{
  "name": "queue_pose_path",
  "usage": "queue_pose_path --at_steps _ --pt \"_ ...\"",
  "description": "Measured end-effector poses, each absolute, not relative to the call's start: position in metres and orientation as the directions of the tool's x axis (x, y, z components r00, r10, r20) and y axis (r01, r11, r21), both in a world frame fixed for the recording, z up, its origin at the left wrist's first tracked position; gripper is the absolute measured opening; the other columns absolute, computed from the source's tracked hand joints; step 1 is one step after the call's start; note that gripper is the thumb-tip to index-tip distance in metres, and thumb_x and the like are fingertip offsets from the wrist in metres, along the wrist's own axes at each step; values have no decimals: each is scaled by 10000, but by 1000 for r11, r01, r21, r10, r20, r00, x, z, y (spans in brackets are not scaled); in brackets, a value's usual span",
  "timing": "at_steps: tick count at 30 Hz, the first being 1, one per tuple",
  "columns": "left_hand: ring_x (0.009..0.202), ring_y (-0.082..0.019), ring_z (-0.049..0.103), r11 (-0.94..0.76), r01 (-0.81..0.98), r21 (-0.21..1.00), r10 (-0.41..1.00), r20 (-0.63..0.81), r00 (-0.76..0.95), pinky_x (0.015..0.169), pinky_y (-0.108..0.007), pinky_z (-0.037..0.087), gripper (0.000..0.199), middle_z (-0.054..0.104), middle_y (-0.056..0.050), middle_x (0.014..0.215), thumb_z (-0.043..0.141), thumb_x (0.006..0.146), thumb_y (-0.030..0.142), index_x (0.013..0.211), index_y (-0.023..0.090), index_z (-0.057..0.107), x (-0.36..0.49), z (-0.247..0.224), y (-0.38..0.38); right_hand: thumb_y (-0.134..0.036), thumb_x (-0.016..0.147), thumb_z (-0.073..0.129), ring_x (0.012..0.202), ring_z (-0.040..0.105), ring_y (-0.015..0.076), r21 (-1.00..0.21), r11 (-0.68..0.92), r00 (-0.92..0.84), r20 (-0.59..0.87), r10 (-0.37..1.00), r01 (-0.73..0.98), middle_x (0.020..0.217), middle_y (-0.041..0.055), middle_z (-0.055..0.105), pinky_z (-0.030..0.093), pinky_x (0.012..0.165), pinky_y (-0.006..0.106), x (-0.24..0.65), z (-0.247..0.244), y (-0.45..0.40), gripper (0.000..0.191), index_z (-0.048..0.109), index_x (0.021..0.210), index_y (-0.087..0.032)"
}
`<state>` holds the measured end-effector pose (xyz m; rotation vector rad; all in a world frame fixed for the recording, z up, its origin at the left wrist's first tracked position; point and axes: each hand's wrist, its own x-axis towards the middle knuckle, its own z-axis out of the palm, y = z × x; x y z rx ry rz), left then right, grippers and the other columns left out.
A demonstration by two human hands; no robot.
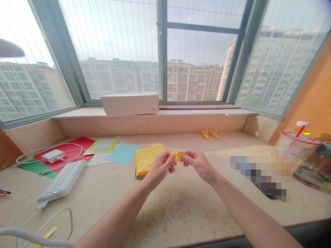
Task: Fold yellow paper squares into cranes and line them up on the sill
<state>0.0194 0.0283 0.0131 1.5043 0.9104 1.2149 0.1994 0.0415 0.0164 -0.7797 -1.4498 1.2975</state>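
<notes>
A small folded piece of yellow paper (178, 155) is held up between my two hands above the stone counter (181, 213). My left hand (163, 165) pinches its left side between thumb and fingers. On its right side, the thumb and fingers of my right hand (197, 163) are closed on it. Just left of my left hand lies a stack of yellow paper (147, 159) with other colours beneath it. Two folded yellow paper birds (205, 133) (214, 133) stand near the back of the counter.
Coloured sheets (124, 153), a white charger (53, 156) and a white power bank (63, 181) with cables lie at the left. A white box (130, 104) sits on the window ledge. At the right are a blurred dark object (266, 182), a cup (292, 148) and a glass container (315, 168).
</notes>
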Motion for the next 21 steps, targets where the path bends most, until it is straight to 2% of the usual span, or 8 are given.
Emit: queue_pose_path --at_steps 7,15,21 --pt "507 -82 498 -185 -123 975 949 210 236 510 -216 385 384 581 8 615 654 829 506 752 138 572 18 17 28 -549 786 694 561 470 107 -947 192 -174 240 955 -256 628 -8 589 355 579 274 201 12 47 385 661 707 -174" --pt "510 -79 490 -172 -197 965 944 218 248 516 -214 375 366 590 11 609 694 803 485 743 146 571 19 19 26 -537 719 764 560 453 106 -921 106 -139 169 976 -376 648 -2 592 349 551 255 205 14 50 384 642 705 -173" --pt "525 -82 498 -162 -214 963 940 217 265 528 -215 376 359 611 0 618 703 799 472 722 146 575 21 19 24 -535 692 785 537 430 101 -913 99 -132 164 978 -396 617 -16 573 342 536 256 207 15 52 388 631 681 -180"
